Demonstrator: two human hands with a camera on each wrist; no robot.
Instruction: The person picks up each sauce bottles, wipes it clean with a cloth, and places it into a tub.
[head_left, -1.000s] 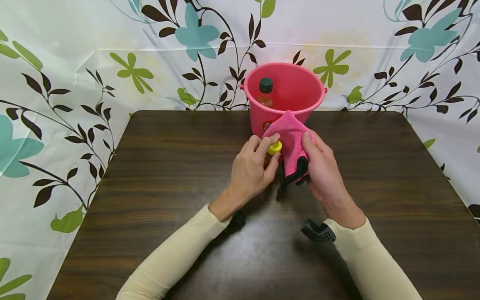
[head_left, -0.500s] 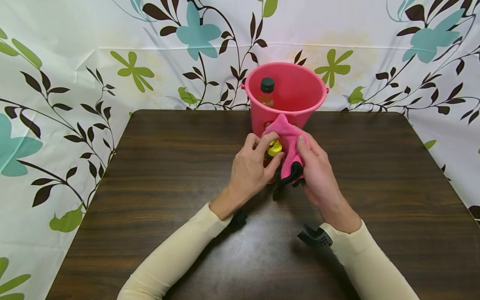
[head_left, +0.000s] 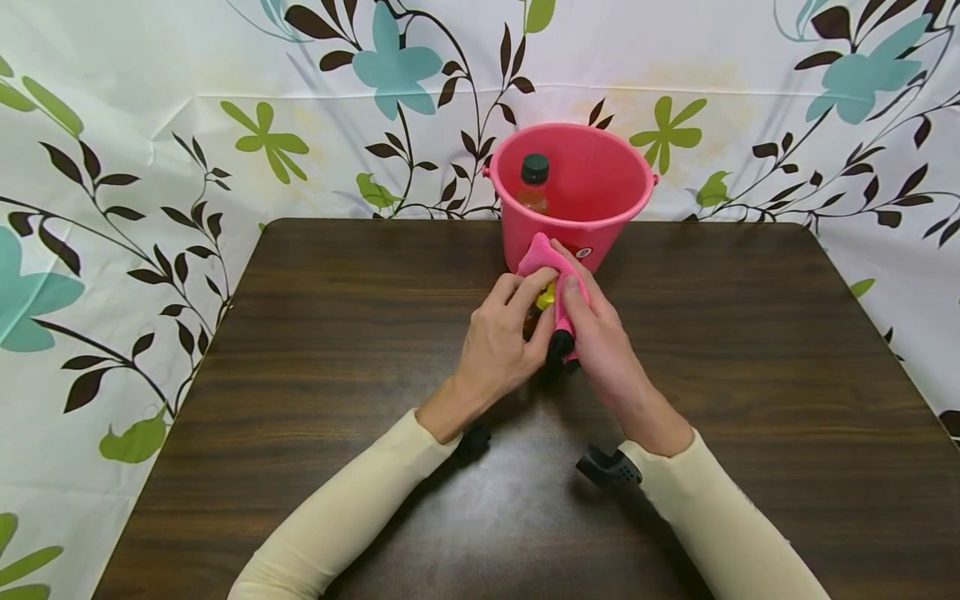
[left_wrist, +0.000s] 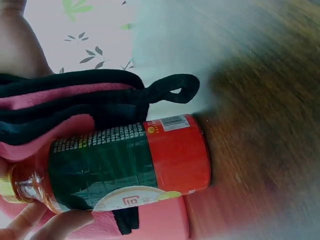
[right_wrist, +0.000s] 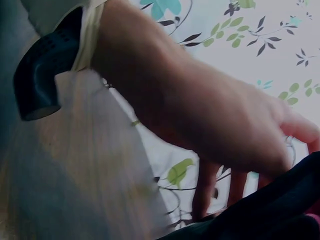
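Note:
My left hand (head_left: 498,337) grips a small sauce bottle (left_wrist: 107,167) around its neck, its yellow cap (head_left: 545,297) showing between finger and thumb. The bottle wears a green and red label with a barcode, and its base is right at the tabletop in the left wrist view. From the right, my right hand (head_left: 603,346) holds a folded pink cloth (head_left: 540,254) with black edging against the bottle. A black loop (left_wrist: 182,89) sticks out from the cloth's border. Most of the bottle is hidden behind my hands in the head view.
A pink bucket (head_left: 516,233) stands behind my hands at the table's back edge. Inside it is a bottle (head_left: 535,171) with a dark green cap. The dark wooden table (head_left: 337,358) spreads to both sides, with a floral curtain (head_left: 247,50) behind it.
My right hand has moved left with the cloth, bringing it from beside the bottle up against it and bunching it tighter. My left hand has stayed in place on the bottle.

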